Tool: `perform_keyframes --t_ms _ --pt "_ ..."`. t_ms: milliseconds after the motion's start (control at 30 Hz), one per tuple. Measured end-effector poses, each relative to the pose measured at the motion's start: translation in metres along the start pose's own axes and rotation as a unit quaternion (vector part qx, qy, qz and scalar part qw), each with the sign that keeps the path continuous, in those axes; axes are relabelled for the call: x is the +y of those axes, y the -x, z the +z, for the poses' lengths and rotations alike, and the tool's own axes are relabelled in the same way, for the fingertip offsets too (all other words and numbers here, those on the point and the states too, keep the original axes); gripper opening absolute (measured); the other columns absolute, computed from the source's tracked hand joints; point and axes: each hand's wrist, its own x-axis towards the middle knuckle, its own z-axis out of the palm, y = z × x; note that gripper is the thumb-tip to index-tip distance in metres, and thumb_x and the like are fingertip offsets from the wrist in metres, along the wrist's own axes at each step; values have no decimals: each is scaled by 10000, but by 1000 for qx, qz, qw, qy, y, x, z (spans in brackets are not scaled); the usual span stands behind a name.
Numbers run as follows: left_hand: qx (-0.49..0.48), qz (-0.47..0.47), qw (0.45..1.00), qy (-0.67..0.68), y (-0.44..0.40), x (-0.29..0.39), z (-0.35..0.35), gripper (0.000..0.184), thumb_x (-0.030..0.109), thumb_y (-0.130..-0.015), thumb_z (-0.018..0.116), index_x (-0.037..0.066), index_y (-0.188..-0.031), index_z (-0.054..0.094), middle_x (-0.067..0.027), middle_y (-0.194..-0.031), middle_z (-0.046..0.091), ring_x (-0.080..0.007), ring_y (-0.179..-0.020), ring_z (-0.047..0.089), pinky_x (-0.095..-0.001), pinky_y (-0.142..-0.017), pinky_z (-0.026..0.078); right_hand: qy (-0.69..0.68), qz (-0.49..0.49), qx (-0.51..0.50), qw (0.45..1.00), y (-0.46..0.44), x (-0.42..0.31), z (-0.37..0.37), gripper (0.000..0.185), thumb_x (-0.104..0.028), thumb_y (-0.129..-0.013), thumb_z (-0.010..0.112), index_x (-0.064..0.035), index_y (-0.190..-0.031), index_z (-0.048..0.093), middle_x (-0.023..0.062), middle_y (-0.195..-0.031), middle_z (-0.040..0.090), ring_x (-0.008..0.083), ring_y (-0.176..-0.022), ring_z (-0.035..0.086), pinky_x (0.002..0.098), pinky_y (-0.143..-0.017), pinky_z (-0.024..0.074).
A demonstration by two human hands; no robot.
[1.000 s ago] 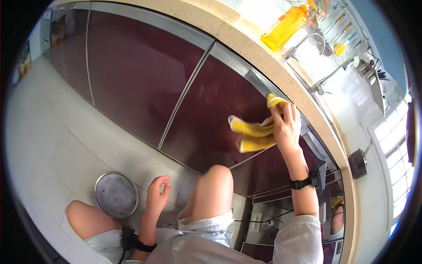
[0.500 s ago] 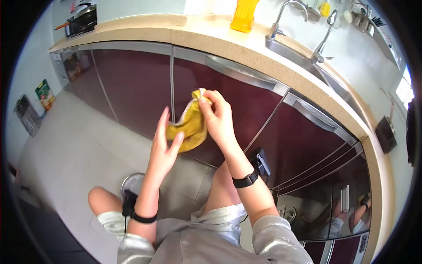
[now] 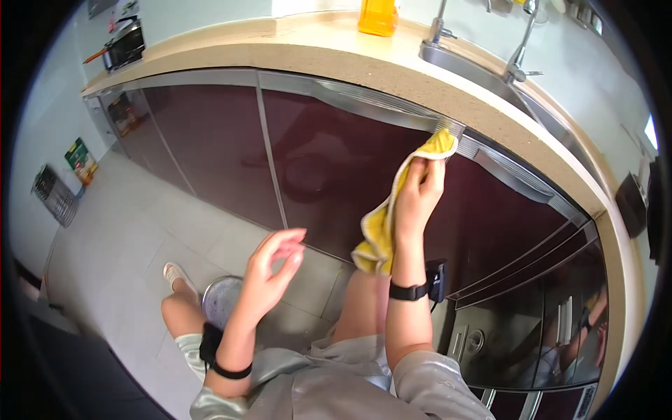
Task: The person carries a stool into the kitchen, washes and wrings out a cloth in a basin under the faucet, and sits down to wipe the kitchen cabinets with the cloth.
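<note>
A yellow cloth [image 3: 381,231] with a pale edge hangs from my right hand [image 3: 418,199], whose fingers are closed on it. The cloth's upper end lies against the top edge of a dark red cabinet door [image 3: 336,161], by the right end of its metal handle [image 3: 371,105]. My left hand [image 3: 273,273] is raised over the floor, lower and to the left, its fingers slightly curved and apart from the thumb, holding nothing.
Above the cabinets runs a beige countertop [image 3: 336,59] with an orange bottle [image 3: 379,17] and a metal sink [image 3: 476,70]. A round metal lid or pan [image 3: 221,297] is on the floor beside my leg. A wire rack [image 3: 56,196] leans at the far left.
My right hand has carried the cloth right and up to the door's top edge. My left hand, near the cloth half a second ago, is now lower and away from it.
</note>
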Motion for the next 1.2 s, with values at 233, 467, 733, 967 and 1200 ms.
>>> perform_keyframes --t_ms 233,467,733,967,1200 --pt "14 -122 991 44 11 -54 -34 282 49 -901 555 -6 -1177 545 -102 -1093 597 -153 -957 597 -264 -855 456 166 -197 -59 965 10 12 65 445 68 -728 565 -37 -1160 568 140 -810 533 315 -674 586 383 -554 493" --pt "11 -116 989 86 -5 -76 -68 290 81 -910 572 -7 -1185 536 -85 -1089 598 -130 -952 584 -256 -854 447 166 -64 81 981 -9 14 31 216 32 -834 544 13 -1045 590 168 -822 588 324 -690 584 394 -639 486" --pt "4 -126 985 114 -21 -90 -65 247 48 -916 542 -7 -1156 552 -87 -1066 600 -138 -925 589 -266 -851 450 158 -88 31 983 10 2 51 166 -72 -912 559 35 -1031 605 164 -860 629 276 -774 621 324 -728 479" --pt "-21 -135 988 77 -19 -87 -70 249 64 -914 550 -7 -1153 554 -81 -1061 606 -129 -928 590 -256 -839 450 177 -92 102 975 -7 9 34 90 -9 -837 599 28 -918 592 132 -941 477 272 -842 508 341 -746 427" --pt "-45 -88 995 19 -33 -51 -106 251 62 -901 550 1 -1144 565 -75 -1065 609 -129 -933 592 -266 -849 450 290 -228 -41 929 4 -13 72 332 44 -702 640 -48 -1022 641 126 -880 546 295 -812 551 364 -675 460"
